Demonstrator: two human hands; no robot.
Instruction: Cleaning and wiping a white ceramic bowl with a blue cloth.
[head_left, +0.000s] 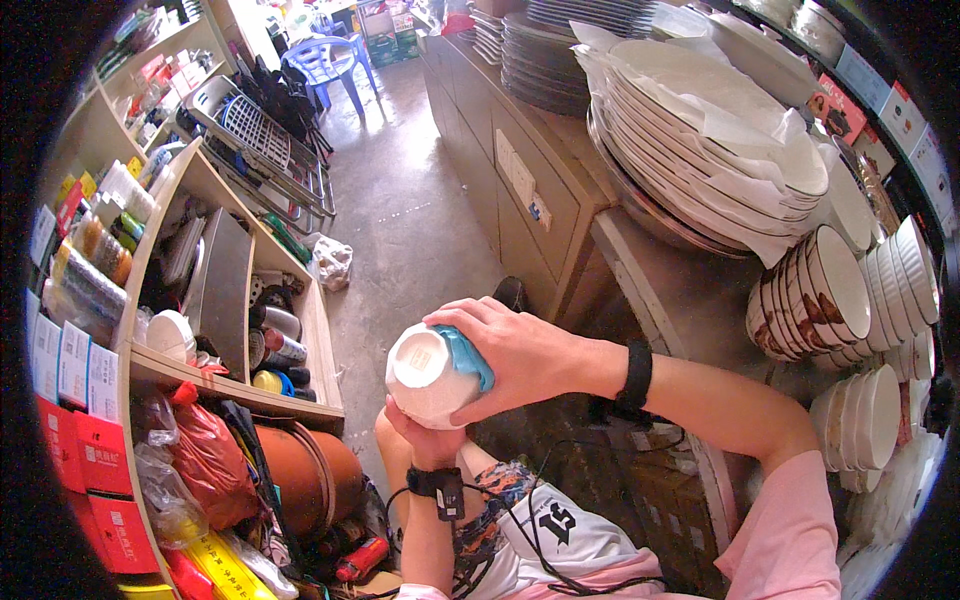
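A white ceramic bowl (431, 386) is held over my lap with its foot ring and base turned up towards me; a small label sits inside the ring. From below, my left hand (426, 439) supports the bowl, its fingers mostly hidden behind it. My right hand (517, 349) grips the bowl's side and presses a light-blue cloth (466, 358) against it. Each wrist wears a black strap, and the left one carries a small device with a cable.
To my right, a counter (652, 285) bears a tall stack of large plates (705, 150), patterned bowls (810, 300) and white bowls (855, 420). Wooden shelves (225, 379), an orange-brown cylindrical container (307, 476) and a red plastic bag (214, 465) stand left. Folding chairs (251, 135) lean further off.
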